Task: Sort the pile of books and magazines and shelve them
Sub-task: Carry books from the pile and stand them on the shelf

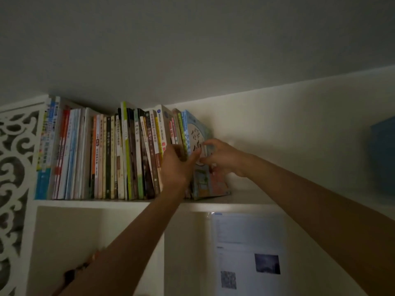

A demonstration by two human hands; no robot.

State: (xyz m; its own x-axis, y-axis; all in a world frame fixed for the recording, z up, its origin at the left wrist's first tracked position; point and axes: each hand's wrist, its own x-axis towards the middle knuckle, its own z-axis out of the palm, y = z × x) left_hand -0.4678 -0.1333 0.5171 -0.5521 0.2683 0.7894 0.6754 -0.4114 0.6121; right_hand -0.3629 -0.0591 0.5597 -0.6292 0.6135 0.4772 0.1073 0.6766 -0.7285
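A long row of upright books [111, 154] fills the left half of the top shelf [106, 203], just under the ceiling. At the row's right end stands a light blue illustrated picture book [198, 133], leaning slightly. My left hand [177, 165] reaches up and grips the spines of the last few thin books beside it, thumb against the picture book's cover. My right hand [222, 157] has its fingers curled on the picture book's front cover and right edge.
The top shelf to the right of the books is bare. A carved white fretwork panel [12, 178] bounds the shelf at the left. Below are open white compartments [89, 242] and a printed sheet [248, 248] stuck on the wall. A blue object [382, 154] is at the far right.
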